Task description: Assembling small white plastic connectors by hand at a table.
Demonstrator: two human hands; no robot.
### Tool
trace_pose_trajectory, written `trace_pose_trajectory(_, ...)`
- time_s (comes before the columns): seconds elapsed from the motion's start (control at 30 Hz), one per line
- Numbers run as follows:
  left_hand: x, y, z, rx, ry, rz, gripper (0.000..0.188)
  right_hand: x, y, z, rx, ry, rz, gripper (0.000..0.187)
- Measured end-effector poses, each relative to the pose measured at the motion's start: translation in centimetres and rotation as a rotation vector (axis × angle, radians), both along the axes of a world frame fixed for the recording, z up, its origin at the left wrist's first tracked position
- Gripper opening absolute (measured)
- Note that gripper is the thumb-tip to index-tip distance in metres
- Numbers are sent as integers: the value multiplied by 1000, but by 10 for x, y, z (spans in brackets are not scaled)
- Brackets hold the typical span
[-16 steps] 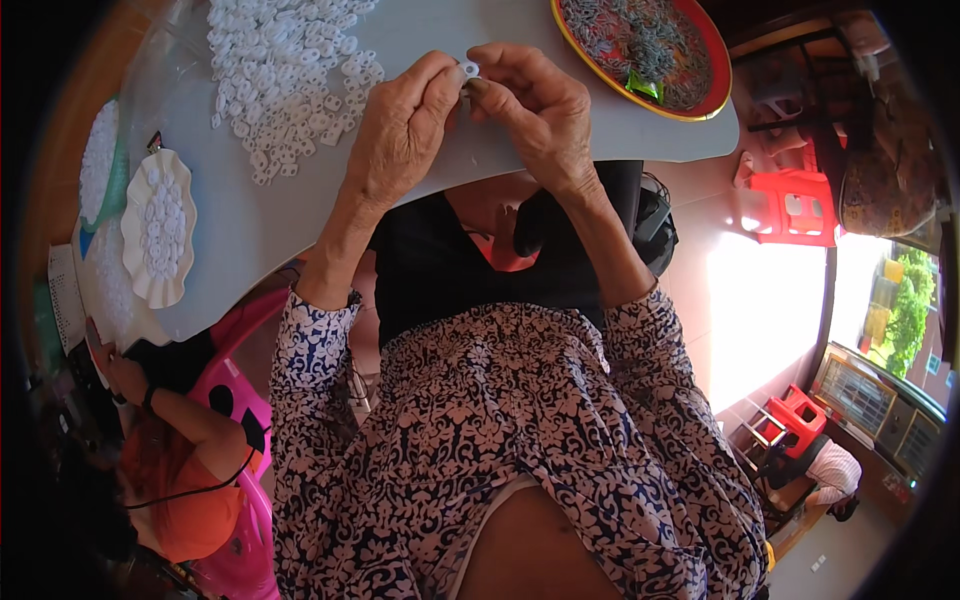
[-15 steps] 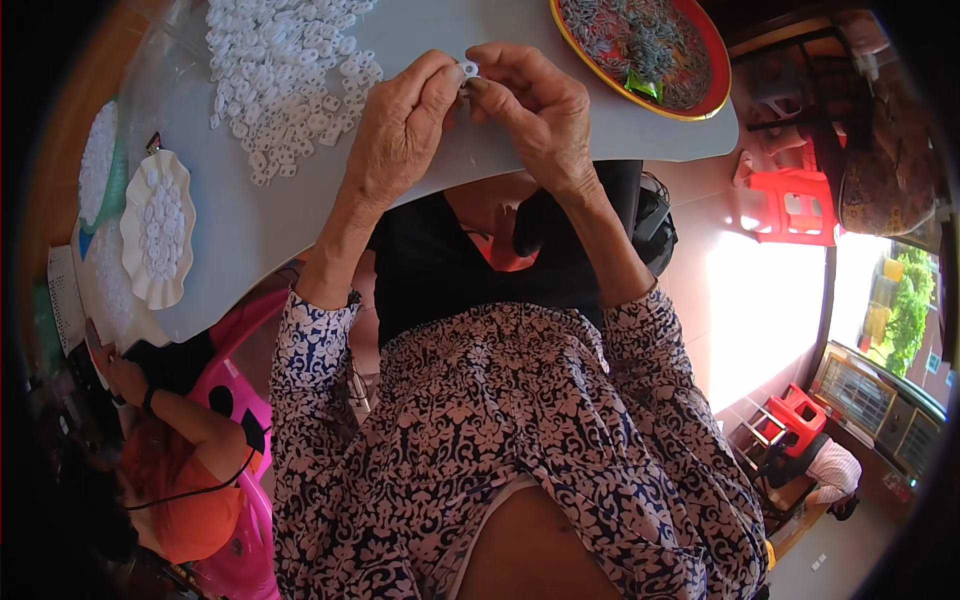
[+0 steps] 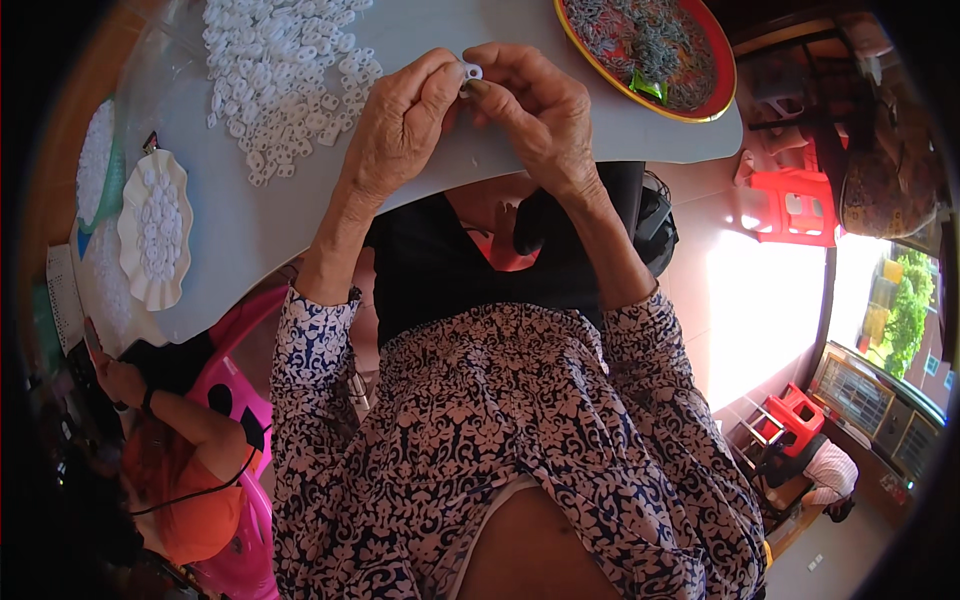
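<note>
Above the table's near edge, a small white plastic piece with a hole (image 3: pixel 472 71) is pinched between my hands. The thumb and forefinger of my left hand (image 3: pixel 400 125) are closed on its left side. My right hand (image 3: pixel 540 120) meets it from the right, its thumb and forefinger tips against the piece, the other fingers curled. Whether the right fingertips also hold something thin is hidden. Beyond my left hand spreads a heap of similar white pieces (image 3: pixel 285 75). To the far right stands a red dish with a yellow rim (image 3: pixel 718 98), holding many thin grey metal pieces (image 3: pixel 640 45) and a green wrapper (image 3: pixel 649 87).
A cream scalloped dish (image 3: pixel 130 240) of white pieces sits at the grey table's (image 3: pixel 255 225) left end, beside bags of more pieces (image 3: pixel 97 165). A person in orange (image 3: pixel 200 490) sits at lower left by a pink chair (image 3: pixel 250 375). Red stools (image 3: pixel 795 205) stand at right.
The white piece has turned slightly between my fingertips, showing more of its face. Both hands stay in nearly the same place.
</note>
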State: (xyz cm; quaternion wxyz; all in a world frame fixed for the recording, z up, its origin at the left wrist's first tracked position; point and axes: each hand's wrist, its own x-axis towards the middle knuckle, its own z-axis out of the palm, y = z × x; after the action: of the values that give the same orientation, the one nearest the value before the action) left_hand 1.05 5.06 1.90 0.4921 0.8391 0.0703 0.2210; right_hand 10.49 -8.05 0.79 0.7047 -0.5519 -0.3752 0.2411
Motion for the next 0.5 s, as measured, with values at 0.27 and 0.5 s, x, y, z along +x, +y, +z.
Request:
trace_pose_trajectory(0.27,-3,-3,5,-130,20,-14,28,-4,2,-9,88,-56,13,28)
trace_pose_trajectory(0.5,-3,-3,5,-158,29,-56,34,-4,-3,-2,-3,-285,-50,23)
